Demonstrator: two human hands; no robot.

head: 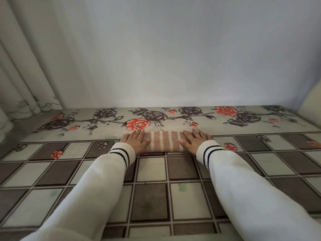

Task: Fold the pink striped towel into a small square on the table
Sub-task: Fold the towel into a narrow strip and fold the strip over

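The pink striped towel [165, 140] lies folded into a narrow, thick rectangle near the far middle of the table [152, 173], its long side running left to right. My left hand [136, 140] rests flat on its left end, fingers spread and pointing away from me. My right hand [195, 140] lies flat on its right end in the same way. Both palms press down on the cloth; neither hand grips it. Only the towel's striped middle shows between the hands. White sleeves with dark cuff stripes cover both arms.
The table wears a cloth with brown and white squares and a band of red and dark roses [138, 124] along the far side. A plain wall rises right behind it. A curtain [26, 80] hangs at the left, and a pale object [311, 101] stands at the right edge.
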